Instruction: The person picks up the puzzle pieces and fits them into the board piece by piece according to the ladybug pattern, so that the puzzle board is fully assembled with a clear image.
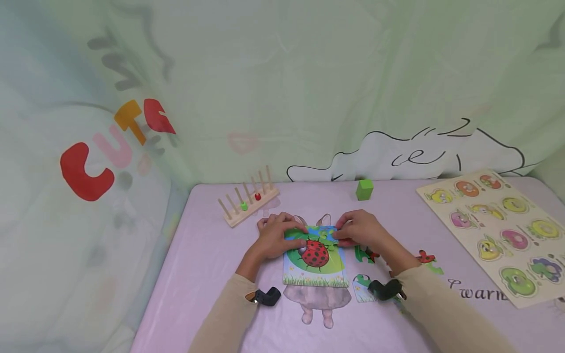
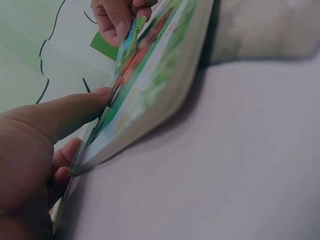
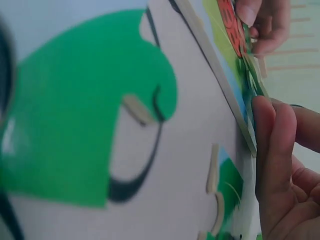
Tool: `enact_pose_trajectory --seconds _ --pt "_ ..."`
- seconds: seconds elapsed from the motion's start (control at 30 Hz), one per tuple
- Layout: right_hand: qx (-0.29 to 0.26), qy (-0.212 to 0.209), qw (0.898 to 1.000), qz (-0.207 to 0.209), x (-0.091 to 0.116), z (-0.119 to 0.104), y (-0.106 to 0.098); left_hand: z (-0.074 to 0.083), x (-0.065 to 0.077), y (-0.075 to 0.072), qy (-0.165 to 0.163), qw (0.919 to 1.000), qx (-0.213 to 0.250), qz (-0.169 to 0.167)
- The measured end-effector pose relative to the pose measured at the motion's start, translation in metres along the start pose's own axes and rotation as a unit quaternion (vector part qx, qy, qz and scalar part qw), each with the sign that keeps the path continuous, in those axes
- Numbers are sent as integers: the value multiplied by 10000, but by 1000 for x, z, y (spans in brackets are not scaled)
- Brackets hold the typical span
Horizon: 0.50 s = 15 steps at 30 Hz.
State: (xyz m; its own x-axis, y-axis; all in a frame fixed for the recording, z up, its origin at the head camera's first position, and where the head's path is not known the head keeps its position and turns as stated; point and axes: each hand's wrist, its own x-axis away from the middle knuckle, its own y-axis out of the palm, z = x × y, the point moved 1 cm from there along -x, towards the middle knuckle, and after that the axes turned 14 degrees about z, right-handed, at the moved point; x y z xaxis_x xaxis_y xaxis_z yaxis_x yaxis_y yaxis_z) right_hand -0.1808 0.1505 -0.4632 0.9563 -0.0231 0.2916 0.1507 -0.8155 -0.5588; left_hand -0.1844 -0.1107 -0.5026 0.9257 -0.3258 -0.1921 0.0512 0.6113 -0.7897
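Left grip, right grip at ladybug puzzle

On the bench, your left holds the puzzle's left edge; your right pinches a blue-green piece near its far right corner. The ladybug's head points left, its long axis crosswise to you.

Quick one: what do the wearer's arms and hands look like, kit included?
Left hand and right hand are both bare, no gloves. Plain beige long sleeves: left sleeve, right sleeve. Each wrist carries a black, rounded unit: left unit, right unit. No markings readable on either.
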Motion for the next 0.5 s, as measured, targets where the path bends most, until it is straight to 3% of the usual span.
enact_pose_trajectory --seconds 0.3,0.5 --pt "716 -216 9961 466 3 -7 3 2 0 -1 -34 10000 2 -25" --pt "890 -472 9940 421 5 -10 -5 1 0 -1 -3 10000 23 -6"
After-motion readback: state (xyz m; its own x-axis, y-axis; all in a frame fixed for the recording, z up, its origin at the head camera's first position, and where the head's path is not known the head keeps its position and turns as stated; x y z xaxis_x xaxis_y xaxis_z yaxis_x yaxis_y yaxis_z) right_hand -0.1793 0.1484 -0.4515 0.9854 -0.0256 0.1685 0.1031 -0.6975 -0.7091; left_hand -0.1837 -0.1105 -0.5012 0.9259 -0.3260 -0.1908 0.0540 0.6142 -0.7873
